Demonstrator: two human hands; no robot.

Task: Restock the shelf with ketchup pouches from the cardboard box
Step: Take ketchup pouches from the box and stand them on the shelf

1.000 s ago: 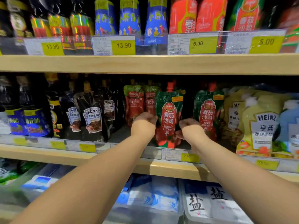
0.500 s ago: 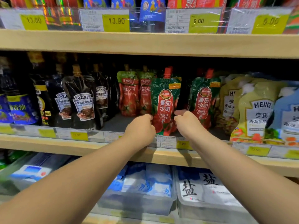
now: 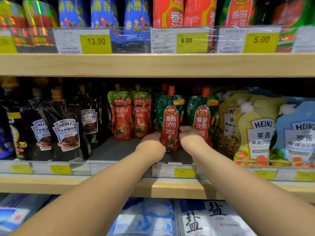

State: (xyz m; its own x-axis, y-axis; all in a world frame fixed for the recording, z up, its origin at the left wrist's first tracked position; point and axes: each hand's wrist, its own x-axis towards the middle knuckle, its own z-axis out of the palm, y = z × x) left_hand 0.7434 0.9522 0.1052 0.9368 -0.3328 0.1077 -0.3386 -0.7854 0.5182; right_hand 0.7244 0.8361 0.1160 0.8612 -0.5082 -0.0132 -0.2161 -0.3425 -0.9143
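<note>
A green ketchup pouch (image 3: 170,116) with a red cap stands upright on the middle shelf (image 3: 153,186). My left hand (image 3: 151,143) grips its lower left edge and my right hand (image 3: 191,138) grips its lower right edge. A second green ketchup pouch (image 3: 202,113) stands just to the right, partly behind my right hand. Another red cap shows behind the held pouch. The cardboard box is out of view.
Two red tomato sauce pouches (image 3: 131,116) stand left of the held pouch, with dark Heinz pouches (image 3: 66,130) further left. Yellow and blue Heinz pouches (image 3: 259,132) crowd the right. Bare shelf floor (image 3: 115,149) lies in front left. Salt bags (image 3: 209,218) fill the shelf below.
Both hands stay on the green pouch, which now stands further back on the shelf. The camera has moved closer and tilted up, so the top shelf fills more of the view.
</note>
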